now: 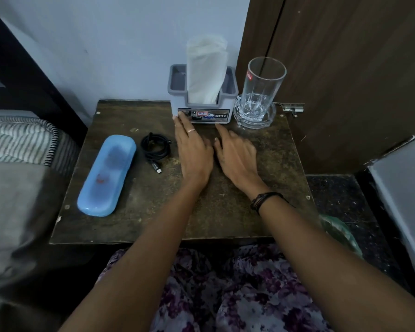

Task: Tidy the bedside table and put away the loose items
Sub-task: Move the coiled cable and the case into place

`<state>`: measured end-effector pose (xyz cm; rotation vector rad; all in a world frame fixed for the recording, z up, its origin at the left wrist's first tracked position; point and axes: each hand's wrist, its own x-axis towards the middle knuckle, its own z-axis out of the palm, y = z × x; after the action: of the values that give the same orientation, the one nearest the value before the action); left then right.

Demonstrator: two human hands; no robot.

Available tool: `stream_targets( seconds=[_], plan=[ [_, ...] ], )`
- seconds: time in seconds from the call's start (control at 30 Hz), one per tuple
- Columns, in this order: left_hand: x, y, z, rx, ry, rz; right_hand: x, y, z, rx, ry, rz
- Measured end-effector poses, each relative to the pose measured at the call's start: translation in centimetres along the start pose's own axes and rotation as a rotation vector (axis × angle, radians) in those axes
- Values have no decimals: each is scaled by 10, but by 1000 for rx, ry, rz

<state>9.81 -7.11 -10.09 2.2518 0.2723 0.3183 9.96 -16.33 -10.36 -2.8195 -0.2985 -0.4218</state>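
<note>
- Tabletop (225, 212), dark and worn, carries every loose item; the grey tissue holder (203, 104) at its back edge serves as the landmark.
- Blue glasses case (107, 174) lies well left of the holder and nearer the front, its long axis running from front-left to back-right.
- Black cable (155, 147) sits coiled between the case and the holder, its plug end pointing toward the front edge.
- Drinking glass (261, 89) stands upright in a clear glass dish (254, 116) just right of the holder.
- Left hand (194, 152) lies flat, fingers (181, 118) extended together, tips touching the holder's front left corner.
- Right hand (237, 156) rests palm-down just in front of the holder, fingers slightly spread, gripping nothing.
</note>
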Motion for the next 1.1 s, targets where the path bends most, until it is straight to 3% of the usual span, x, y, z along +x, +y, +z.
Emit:
stream_targets(
  seconds=[0.13,0.3,0.37,0.43,0.53,1.1],
  plan=[
    [-30,-6,-15,52,-55,173,-13,-9,-3,95,-31,-120],
    [-62,-35,-40,244,131,251,-36,-42,-8,275,-96,-273],
    [-73,-42,-48,301,189,225,-39,-57,-7,319,-154,-316],
    [-78,-46,-56,297,203,60,-39,-68,-1,256,-153,-367],
    [-72,-52,-62,298,121,-99,-33,-76,7,161,-120,-345],
    [34,-75,-60,473,-72,78,48,-91,33,-62,-126,-203]
  ],
)
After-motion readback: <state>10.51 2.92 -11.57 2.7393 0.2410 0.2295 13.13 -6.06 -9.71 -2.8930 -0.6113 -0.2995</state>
